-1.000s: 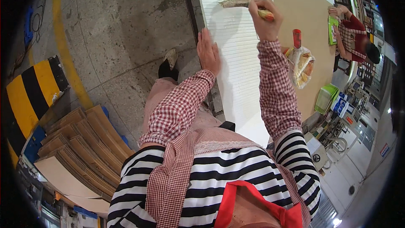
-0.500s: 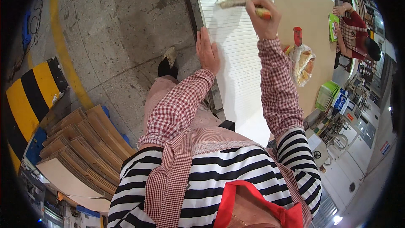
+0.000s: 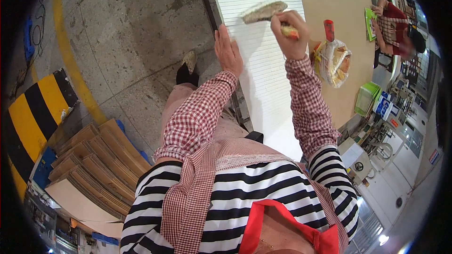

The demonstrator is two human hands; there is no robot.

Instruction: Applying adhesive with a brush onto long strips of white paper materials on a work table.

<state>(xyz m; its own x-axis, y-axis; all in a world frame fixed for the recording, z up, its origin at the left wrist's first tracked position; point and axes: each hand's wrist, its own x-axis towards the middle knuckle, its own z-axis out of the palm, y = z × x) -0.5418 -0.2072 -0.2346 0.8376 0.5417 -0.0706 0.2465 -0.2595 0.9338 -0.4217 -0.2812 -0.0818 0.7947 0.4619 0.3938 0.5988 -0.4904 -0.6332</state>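
Observation:
A long white spread of paper (image 3: 269,73), marked with closely spaced crosswise lines like overlapped sheet edges, runs away from me along the table's left side. My right hand (image 3: 292,34) is closed round the yellow-and-red handle of a wide brush (image 3: 265,12). The brush's pale bristles point left, low over the lined paper; whether they touch it I cannot tell. My left hand (image 3: 229,52) lies flat with fingers stretched out along the paper's left edge. Right of the paper, a plastic-lined container (image 3: 336,64) sits on the table, its contents yellowish, with a red object (image 3: 328,29) just beyond it.
The brown tabletop (image 3: 346,101) extends to the right. Across it, a co-worker (image 3: 398,28) handles green sheets (image 3: 371,22). Green trays (image 3: 366,99) stand at the far right. Stacked cardboard (image 3: 96,164) and a yellow-and-black striped barrier (image 3: 40,113) are on the left.
My right hand has drawn the brush nearer to me over the paper, and the brush's broad side now shows more. My left hand stays at the paper's edge. The whole view has shifted slightly.

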